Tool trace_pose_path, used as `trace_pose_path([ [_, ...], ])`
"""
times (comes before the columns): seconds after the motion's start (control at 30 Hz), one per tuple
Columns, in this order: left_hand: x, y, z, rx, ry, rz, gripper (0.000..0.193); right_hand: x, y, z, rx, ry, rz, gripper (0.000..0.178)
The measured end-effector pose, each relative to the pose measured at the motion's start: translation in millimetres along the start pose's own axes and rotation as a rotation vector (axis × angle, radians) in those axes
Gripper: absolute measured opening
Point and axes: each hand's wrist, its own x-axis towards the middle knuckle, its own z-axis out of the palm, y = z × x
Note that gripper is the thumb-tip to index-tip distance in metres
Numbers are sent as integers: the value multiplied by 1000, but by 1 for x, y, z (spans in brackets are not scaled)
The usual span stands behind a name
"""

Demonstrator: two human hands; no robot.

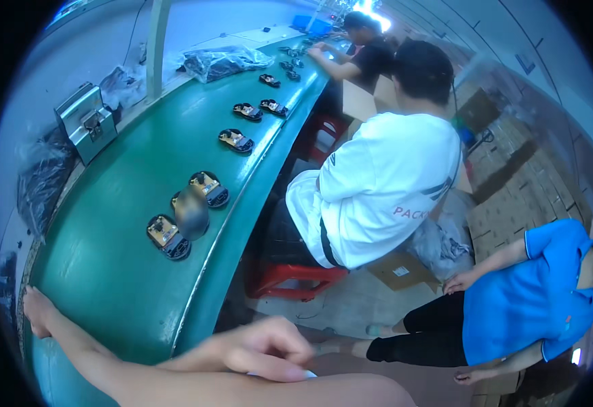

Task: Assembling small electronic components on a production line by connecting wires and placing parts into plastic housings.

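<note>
My right arm crosses low over the green belt, and my right hand [36,312] rests at the belt's left edge, fingers loosely apart and nothing seen in them. In front of that forearm's upper side, my left hand [262,347] is closed, fingers curled and slightly smeared. A small pale sliver shows by its thumb tip; what it is I cannot make out. Ahead on the green belt [117,237] lie dark oval casings with tan boards, the nearest casing [168,237] beside a blurred dark rounded piece [192,214]. Another casing [209,188] adjoins it. Neither hand touches them.
Further casings [236,140] trail up the belt. A metal box [85,122] and plastic-wrapped bundles [225,62] line its left side. A person in white [378,183] sits along the right edge; another in blue [530,298] stands near cartons [524,197]. A red stool [293,280] stands below.
</note>
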Motion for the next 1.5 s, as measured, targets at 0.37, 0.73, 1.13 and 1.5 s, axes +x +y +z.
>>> trace_pose_path([
  [0.37, 34, -58, 73, -75, 73, -146, 32, 52, -85, -16, 113, 3, -292, 17],
  [0.73, 89, -27, 190, 1846, 256, -370, 28, 22, -325, -121, 26, 14, -912, 15],
  [1.13, 154, -26, 227, 1980, 222, -654, 27, 54, -825, -80, -62, -317, -1379, 19],
  [1.5, 2, -11, 174, 3293, 225, -901, 22, 98, -966, 133, -178, 728, -1867, 21],
])
